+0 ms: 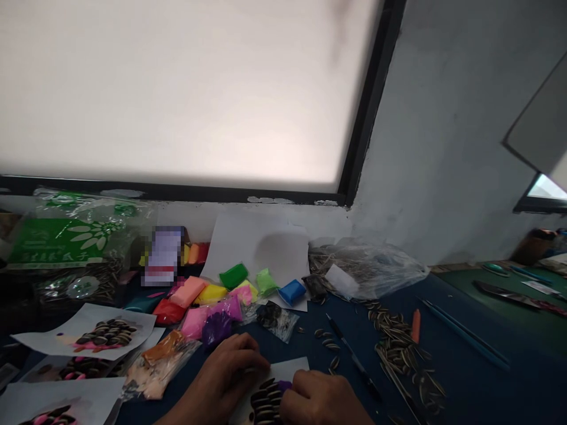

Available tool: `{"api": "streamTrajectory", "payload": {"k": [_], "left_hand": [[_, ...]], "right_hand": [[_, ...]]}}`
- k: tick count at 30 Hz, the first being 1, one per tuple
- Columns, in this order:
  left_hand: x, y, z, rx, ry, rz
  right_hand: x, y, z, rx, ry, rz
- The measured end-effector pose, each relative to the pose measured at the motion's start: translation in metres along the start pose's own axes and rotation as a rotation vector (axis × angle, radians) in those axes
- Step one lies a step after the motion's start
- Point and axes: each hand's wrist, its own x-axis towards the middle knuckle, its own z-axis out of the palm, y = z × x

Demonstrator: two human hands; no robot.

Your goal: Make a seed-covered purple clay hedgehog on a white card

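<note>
A small white sheet of paper (295, 366) lies at the bottom centre, with striped sunflower seeds (267, 404) set in overlapping rows on it. A bit of purple clay (284, 386) shows beside the seeds. My left hand (230, 375) holds the paper at its left edge, fingers bent and together. On the right side of the seeds, my right hand (323, 400) is closed in a pinch against the purple clay. Its fingertips are hidden, so what they hold cannot be made out.
Coloured clay packets (212, 294) lie behind my hands. Finished seed pictures (104, 336) are at left, near a green seed bag (62, 242) and a phone (163, 257). A pen (354, 354), loose seeds (398, 345), an orange stick (416, 326) and tweezers (465, 333) lie right.
</note>
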Motion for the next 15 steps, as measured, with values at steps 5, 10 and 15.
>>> {"api": "streamTrajectory", "payload": {"k": [5, 10, 15], "left_hand": [[0.0, -0.001, -0.001, -0.004, 0.001, 0.005], [0.0, -0.009, 0.002, -0.013, 0.022, 0.07], [0.0, -0.01, 0.003, -0.028, 0.029, 0.071]], "right_hand": [[0.001, -0.005, -0.007, -0.065, 0.022, -0.003], [0.003, -0.007, -0.002, -0.071, 0.032, -0.027], [0.004, -0.008, 0.0, -0.115, 0.042, -0.049]]}}
